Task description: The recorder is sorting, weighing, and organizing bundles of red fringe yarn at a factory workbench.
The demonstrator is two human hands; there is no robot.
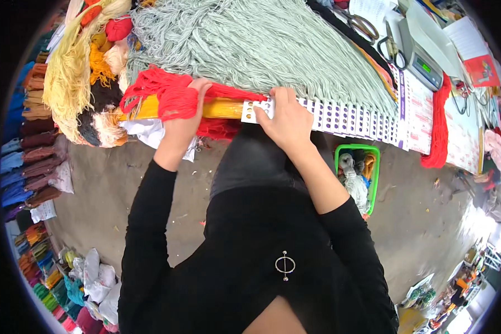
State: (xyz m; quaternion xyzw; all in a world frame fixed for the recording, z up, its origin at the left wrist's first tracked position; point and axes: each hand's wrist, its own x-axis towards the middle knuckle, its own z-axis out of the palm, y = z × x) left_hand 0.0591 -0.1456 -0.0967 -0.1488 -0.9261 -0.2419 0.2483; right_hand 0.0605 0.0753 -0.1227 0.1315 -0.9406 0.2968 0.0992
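Note:
My left hand (pixel 189 108) is closed on a thick bundle of red yarn (pixel 178 101) at the table's near edge. Strands of that yarn run rightward to my right hand (pixel 288 119). My right hand grips a white punched card (pixel 249 112) between thumb and fingers, at the left end of a row of overlapping punched cards (pixel 353 118). Pale grey-green yarn (pixel 261 44) fans out across the table from the cards' holes. A yellow strip (pixel 222 108) lies along the edge between my hands. Where the red strands end under my right fingers is hidden.
Cream and yellow yarn (pixel 67 83) is heaped at the left. Scissors (pixel 392 49) and a digital scale (pixel 423 61) are at the far right. A red skein (pixel 440 122) hangs over the table edge. On the floor stands a green-rimmed basket (pixel 377 178) of yarn.

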